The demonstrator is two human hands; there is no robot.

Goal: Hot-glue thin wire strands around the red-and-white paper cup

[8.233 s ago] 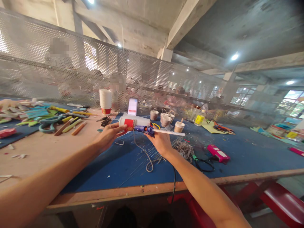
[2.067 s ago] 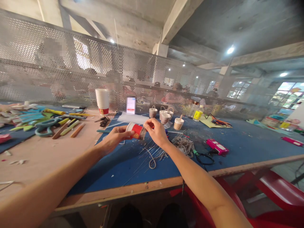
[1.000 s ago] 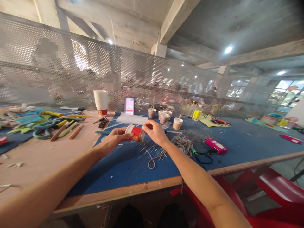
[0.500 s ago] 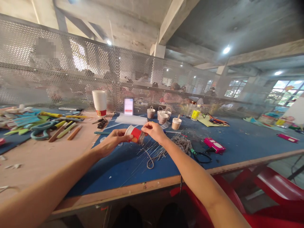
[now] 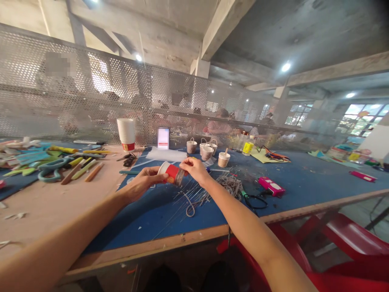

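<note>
A red and white paper cup [image 5: 172, 172] lies tilted on its side in the air, its mouth towards the left. My left hand [image 5: 148, 178] is closed round the mouth end. Grey cord [image 5: 180, 177] is wound about the base end. At that end my right hand [image 5: 194, 168] pinches the cord, its fingertips close against the cup. Below and to the right, a tangled heap of grey cord [image 5: 229, 184] lies on the blue table mat [image 5: 133, 225], with thin clear strands and a loose curl of cord nearer me.
Several small wrapped cups [image 5: 207, 153] stand behind my hands. A phone [image 5: 163, 138] leans at the back, near stacked paper cups [image 5: 125, 132]. Scissors [image 5: 50, 169] and tools lie left. A magenta box [image 5: 271, 186] sits right; a red chair [image 5: 355, 231] stands below the edge.
The view has shifted slightly, so the whole scene sits a little further left and lower. Both hands keep their hold on the cup and cord, with hardly any other movement.
</note>
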